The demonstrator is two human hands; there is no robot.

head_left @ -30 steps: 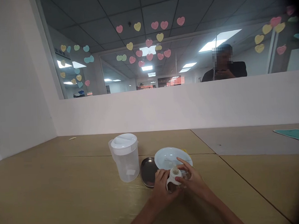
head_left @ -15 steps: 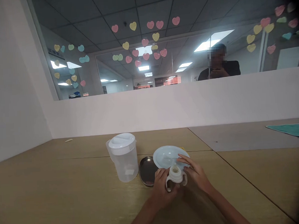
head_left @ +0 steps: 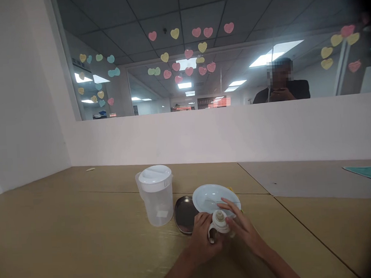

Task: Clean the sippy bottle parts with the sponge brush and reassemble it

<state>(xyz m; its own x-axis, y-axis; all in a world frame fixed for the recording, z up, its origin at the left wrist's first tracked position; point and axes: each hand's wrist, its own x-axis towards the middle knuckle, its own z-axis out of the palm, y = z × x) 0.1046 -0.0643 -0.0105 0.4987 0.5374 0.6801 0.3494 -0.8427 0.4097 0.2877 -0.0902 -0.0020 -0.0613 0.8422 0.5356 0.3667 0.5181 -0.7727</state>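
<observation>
A baby bottle (head_left: 220, 221) with a white collar and side handles is gripped in my left hand (head_left: 204, 234), its pale nipple end facing up. The bottle's lower body is hidden by my fingers. My right hand (head_left: 242, 225) is at the bottle's right side, the fingers spread and stretched over the near rim of a pale blue bowl (head_left: 198, 192). One lower finger or the thumb appears to touch the collar. Inside the bowl lies something clear (head_left: 211, 203), too faint to name.
A lidded clear plastic pitcher (head_left: 159, 198) stands left of a dark metal tray (head_left: 183, 216), which sits against the bowl. A bit of yellow shows behind the bowl. Teal cloth (head_left: 369, 173) lies at the far right. A person (head_left: 281, 90) shows in the glass above the low wall.
My right hand has come in closer to the bottle's collar, covering its right handle. My left hand keeps its grip. The view has shifted slightly.
</observation>
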